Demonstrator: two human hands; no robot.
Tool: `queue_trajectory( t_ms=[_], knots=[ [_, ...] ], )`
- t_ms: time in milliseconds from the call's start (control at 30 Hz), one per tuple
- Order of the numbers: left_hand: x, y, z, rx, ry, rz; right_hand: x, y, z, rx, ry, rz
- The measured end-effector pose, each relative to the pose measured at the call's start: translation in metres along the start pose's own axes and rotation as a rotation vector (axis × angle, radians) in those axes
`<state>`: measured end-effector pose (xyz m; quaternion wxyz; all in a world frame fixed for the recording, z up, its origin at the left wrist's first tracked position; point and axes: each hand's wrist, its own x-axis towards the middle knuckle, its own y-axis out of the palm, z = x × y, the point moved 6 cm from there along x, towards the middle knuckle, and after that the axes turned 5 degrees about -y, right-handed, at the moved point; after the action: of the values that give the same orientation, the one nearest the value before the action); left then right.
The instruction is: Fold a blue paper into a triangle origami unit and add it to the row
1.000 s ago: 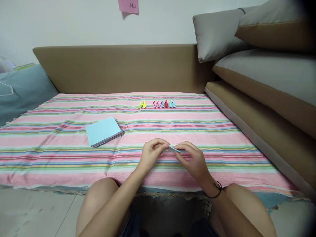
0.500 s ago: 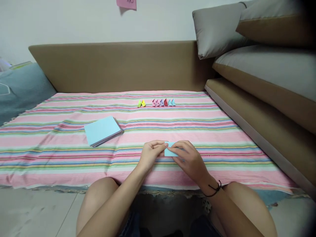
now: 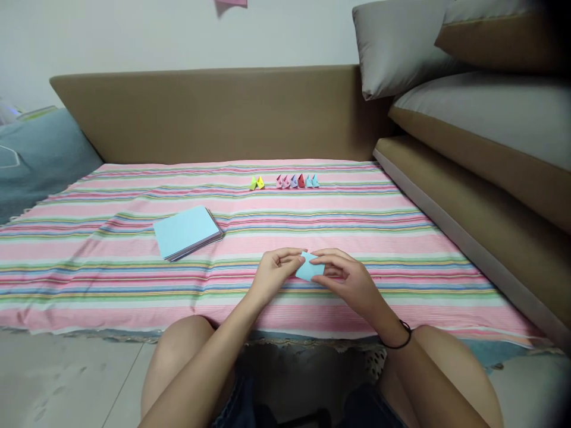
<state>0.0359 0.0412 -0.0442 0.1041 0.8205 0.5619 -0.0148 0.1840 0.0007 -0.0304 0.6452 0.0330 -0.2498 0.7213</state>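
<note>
Between my two hands, just above the striped cloth, is a small light-blue piece of paper, tilted a little. My left hand pinches its left edge between thumb and fingers. On the other side, my right hand has its thumb at the lower right corner and its fingers over the top edge, gripping it. Farther back stands a row of small folded paper pieces: pink, purple, red and light-blue ones, with a yellow-green pair to their left.
A stack of light-blue paper sheets lies to the left on the striped cloth. Large grey and brown cushions are piled at the right. A brown backrest runs along the wall, and a blue cushion sits far left.
The blue paper has turned from level to tilted. My right thumb has shifted to its lower right corner, with the fingers along the top. The view has dipped slightly.
</note>
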Motion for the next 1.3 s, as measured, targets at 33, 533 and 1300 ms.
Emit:
queue_trajectory(
  t_ms=[33,533,1300],
  knots=[
    [0.0,0.002,0.0,-0.019,0.005,0.021,0.0,-0.001,-0.005,0.054,0.043,-0.047],
    [-0.006,0.007,-0.006,0.123,0.176,-0.028,-0.002,-0.005,-0.015,0.281,0.116,-0.234],
    [-0.003,0.007,0.002,-0.039,0.106,-0.044,-0.006,0.001,-0.016,0.34,0.376,-0.215]
  ],
)
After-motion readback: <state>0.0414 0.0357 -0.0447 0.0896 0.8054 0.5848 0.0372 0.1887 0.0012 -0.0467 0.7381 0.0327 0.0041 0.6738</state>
